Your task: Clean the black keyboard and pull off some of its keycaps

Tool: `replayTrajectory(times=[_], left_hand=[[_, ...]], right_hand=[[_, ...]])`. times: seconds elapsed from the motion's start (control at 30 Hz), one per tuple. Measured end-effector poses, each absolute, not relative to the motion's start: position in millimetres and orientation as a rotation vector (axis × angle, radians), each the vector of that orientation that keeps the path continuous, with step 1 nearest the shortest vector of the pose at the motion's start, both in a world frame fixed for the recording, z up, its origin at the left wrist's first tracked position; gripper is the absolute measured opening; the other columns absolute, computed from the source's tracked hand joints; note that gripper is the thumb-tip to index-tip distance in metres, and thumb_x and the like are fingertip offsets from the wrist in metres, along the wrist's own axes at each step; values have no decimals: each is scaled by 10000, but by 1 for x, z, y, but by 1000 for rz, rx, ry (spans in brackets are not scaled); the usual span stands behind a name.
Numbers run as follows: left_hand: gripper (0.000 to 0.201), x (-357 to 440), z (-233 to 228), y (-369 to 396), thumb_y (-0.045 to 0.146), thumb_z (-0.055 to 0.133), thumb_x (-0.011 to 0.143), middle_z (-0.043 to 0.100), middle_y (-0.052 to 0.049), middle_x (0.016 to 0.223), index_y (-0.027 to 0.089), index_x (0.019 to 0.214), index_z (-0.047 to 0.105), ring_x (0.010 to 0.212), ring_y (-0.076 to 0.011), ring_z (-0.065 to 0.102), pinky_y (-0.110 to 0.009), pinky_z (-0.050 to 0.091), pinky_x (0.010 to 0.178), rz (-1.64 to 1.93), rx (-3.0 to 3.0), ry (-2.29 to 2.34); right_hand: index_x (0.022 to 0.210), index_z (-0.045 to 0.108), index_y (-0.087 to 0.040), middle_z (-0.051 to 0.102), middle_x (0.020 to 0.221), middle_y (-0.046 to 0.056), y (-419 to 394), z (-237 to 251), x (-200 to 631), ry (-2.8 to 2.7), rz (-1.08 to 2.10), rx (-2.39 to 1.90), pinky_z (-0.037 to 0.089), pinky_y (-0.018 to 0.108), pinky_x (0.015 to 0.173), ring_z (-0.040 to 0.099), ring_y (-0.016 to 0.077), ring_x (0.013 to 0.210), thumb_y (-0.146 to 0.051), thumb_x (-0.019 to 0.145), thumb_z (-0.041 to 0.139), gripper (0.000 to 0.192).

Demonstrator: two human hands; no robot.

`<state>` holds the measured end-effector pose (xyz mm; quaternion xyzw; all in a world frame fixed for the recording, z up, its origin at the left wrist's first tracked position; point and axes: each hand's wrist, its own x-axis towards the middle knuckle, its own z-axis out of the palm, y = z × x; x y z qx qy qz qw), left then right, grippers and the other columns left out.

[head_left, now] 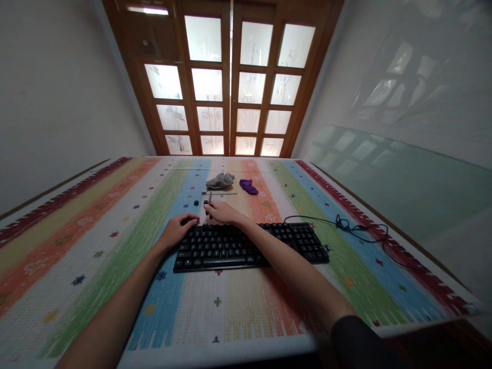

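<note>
A black keyboard (226, 252) lies flat on the patterned tablecloth in front of me. My left hand (179, 229) is at its far left corner, fingers bent and thumb close to them, holding the keyboard's edge. In my right hand (221, 211) is a slim, partly see-through tool (210, 197), pinched upright between the fingers. Its lower end reaches the keyboard's top row near the left; its exact kind is too small to make out. Just beyond the keyboard sits a small black keycap (196, 203). Another dark keycap-like piece (205, 202) shows beside the right fingers.
Farther back lie a crumpled grey cloth (220, 181), a purple cloth (248, 186) and a thin stick-like tool (225, 193). The keyboard's black cable (355, 226) coils off to the right. Walls flank the striped tablecloth (115, 266), and wooden glazed doors (230, 77) stand behind.
</note>
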<state>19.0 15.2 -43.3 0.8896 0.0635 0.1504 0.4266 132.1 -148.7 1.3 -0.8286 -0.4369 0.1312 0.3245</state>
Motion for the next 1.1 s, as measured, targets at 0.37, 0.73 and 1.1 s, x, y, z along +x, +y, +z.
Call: replayTrajectory(times=[0.37,0.73,1.1], left_hand=[[328,6,-28,12,512,604,783,756,-85,992,230,875,745,993,-296,672,-450,482,971,565,2370,103],[432,-6,-1,-19,568,636,824,759,-53,1094,236,1087,723,930,-239,691,-386,547,897,492,2354,-117],[268,6,-7,-29,448,612,888,764,-38,944,224,971,733,853,-201,696,-343,547,840,450,2467,-410]], right_hand=[[892,637,-135,670,896,50,-172,1,135,-1113,340,-1926,467,242,714,603,137,769,-269,1007,461,249],[996,646,-120,669,886,53,-201,21,117,-1158,319,-1696,469,237,687,606,122,731,-267,998,479,223],[983,674,-131,688,899,54,-222,21,105,-1273,147,-1829,446,274,763,607,158,813,-197,948,548,147]])
